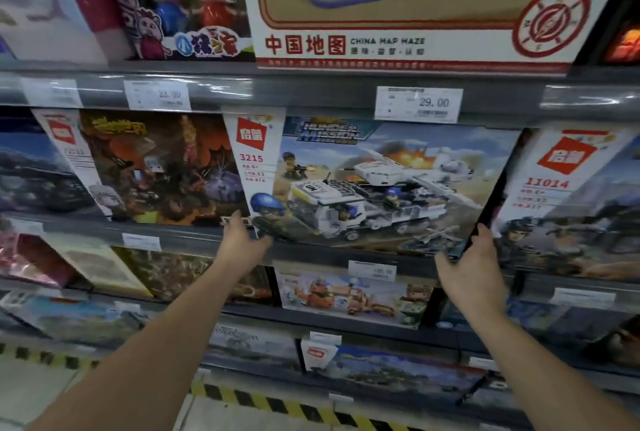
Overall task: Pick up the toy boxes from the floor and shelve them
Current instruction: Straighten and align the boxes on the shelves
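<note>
Both arms reach forward, left grip (242,243) and right grip (474,267) curled, thumbs up.

Toy shop, boxed toys on shelves (311,84), price tags (418,104)

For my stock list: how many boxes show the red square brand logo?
4: orange-and-black cardboard box at left; white-truck cardboard box in the middle; grey-blue cardboard box numbered 11014 at right; small blue box lowest down, centre. Blur may hide others.

head | faces forward, slightly down | close to shelves (311,84) | single view
</note>
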